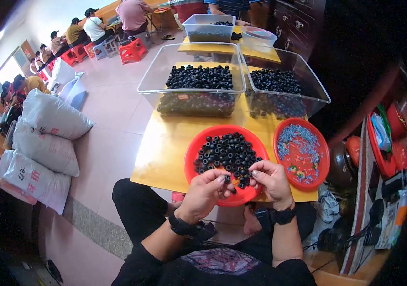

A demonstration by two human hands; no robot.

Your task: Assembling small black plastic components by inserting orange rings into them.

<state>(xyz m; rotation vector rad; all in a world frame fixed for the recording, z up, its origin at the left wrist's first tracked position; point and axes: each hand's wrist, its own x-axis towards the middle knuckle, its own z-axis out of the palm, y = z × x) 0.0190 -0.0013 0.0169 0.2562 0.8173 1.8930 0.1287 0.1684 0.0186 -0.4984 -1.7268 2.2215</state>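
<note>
Over the near part of a red round tray [190, 159], my left hand [202, 191] is closed, a small black ring-shaped piece [227, 179] between thumb and fingertips. More black shows under its curled fingers. To its right, my right hand [272, 183] pinches thumb and forefinger together at the tray's right rim; what lies in the pinch is too small to make out. The tray carries a heap of black ring-shaped pieces [227, 150], each with a hole. Beside my right hand is a second red tray [325, 164] with many tiny bluish pieces [299, 143] scattered in it.
Behind the trays on the yellow table [158, 148] stand two clear bins [146, 90] [315, 97] of black pieces. A smaller clear bin [203, 24] and a round tub [260, 40] are farther back. White sacks [46, 148] are stacked at left; other people sit beyond.
</note>
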